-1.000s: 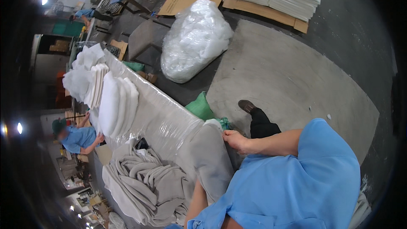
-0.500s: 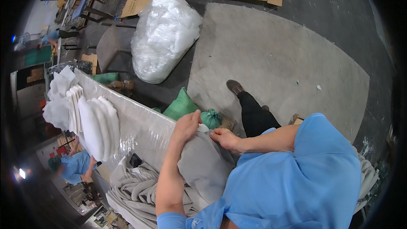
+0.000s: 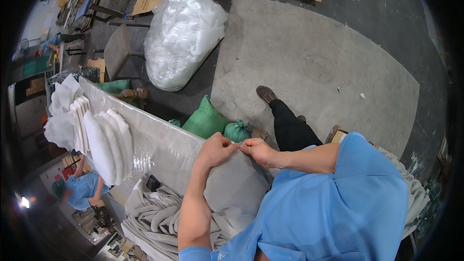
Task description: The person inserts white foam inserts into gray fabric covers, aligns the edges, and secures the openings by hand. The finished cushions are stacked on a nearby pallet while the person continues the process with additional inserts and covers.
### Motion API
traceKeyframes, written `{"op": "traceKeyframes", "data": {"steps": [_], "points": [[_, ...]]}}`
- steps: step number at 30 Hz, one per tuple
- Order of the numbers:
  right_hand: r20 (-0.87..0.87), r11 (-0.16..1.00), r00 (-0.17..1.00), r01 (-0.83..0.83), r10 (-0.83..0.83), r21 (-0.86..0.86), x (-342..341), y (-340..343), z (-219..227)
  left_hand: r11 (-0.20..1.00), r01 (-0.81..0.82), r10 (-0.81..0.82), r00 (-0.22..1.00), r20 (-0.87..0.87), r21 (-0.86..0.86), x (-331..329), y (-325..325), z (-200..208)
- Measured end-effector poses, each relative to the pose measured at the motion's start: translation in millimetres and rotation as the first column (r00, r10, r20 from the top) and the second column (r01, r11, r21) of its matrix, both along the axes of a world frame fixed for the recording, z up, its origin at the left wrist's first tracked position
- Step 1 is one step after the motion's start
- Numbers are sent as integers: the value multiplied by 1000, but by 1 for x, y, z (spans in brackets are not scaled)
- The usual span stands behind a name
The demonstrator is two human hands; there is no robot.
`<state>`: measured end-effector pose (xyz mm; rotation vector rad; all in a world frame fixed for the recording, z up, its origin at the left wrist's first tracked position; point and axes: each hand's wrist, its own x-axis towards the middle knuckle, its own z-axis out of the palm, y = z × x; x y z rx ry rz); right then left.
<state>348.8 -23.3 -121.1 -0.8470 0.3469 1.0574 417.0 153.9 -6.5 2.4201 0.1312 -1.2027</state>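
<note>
A grey fabric cushion (image 3: 234, 191) bulges in front of me, on the near end of the plastic-wrapped table. At its far edge my left hand (image 3: 216, 150) is closed, with thumb and fingers pinching the fabric. Just to the right, my right hand (image 3: 260, 152) pinches the same edge; its fingertips nearly meet those of the left. Whether a small part such as a zip pull sits between the fingertips is too small to tell. A heap of grey fabric covers (image 3: 157, 217) lies left of the cushion.
White cushion pads (image 3: 108, 145) are stacked on the plastic-wrapped table (image 3: 150, 133). Green sacks (image 3: 205, 118) stand beyond its edge. A large clear plastic bag of white filling (image 3: 186, 34) lies on the floor near a chair (image 3: 117, 52). A co-worker (image 3: 87, 188) stands at far left.
My left hand has curled from stretched fingers into a pinch and come nearer my right hand at the cushion's edge. The white bit that showed there is now mostly covered.
</note>
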Motion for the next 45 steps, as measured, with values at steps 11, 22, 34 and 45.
{"op": "traceKeyframes", "data": {"steps": [11,22,34,45], "points": [[110,993,989,-108,102,49,-3,-13,-2,968,204,-248,869,-428,-147,39,0,-12],[-101,990,991,-76,88,122,1,-29,13,793,-560,391,768,-507,-238,-2,5,-49],[-183,957,976,63,-119,-284,5,-11,-3,677,-683,581,725,-369,-275,-9,-27,-71],[-303,928,945,-2,-120,-374,32,4,-5,674,-684,637,729,-249,-278,-22,-22,-123]]}}
